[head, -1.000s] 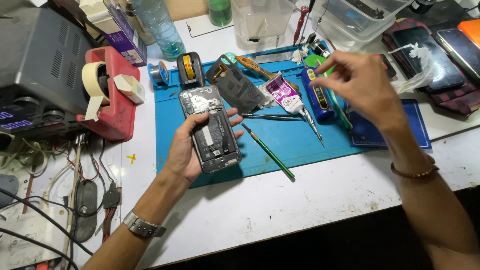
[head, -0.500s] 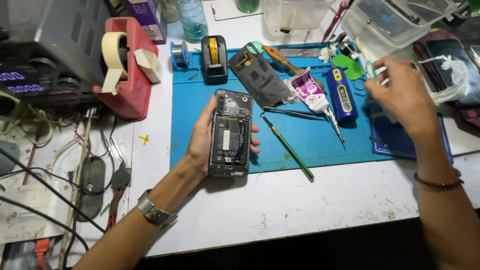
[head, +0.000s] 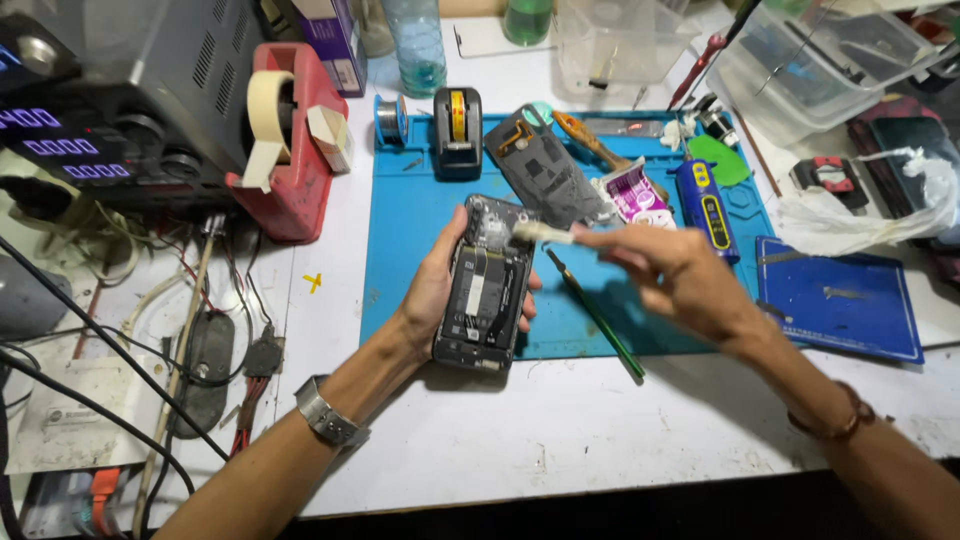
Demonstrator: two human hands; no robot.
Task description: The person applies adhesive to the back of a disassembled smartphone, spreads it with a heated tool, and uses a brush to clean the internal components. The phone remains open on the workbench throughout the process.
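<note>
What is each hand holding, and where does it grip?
The left hand cradles an opened phone by its long edges, its back resting in the palm. The right hand pinches a small brush by its handle, bristles over the phone's top.

1. Work mat [head: 420,260]: blue, matt, rubbery look, smooth; lies on the white table [head: 600,430], whose top is matt with scuffs toward the near edge.
2. Opened phone [head: 487,290] in left hand [head: 432,295]: dark inner parts, dull metal shields, slight gloss on the frame.
3. Brush [head: 545,234] in right hand [head: 670,275]: pale, soft-looking bristle tip; blurred.
4. Tape dispenser [head: 295,150], near the table's left edge: red plastic, semi-gloss; the roll is cream paper tape, matt.
5. Watch [head: 328,418]: brushed metal band.
6. Bin [head: 810,60], far right corner: clear plastic, glossy.
7. Green stick tool [head: 600,320]: smooth, slight sheen.
</note>
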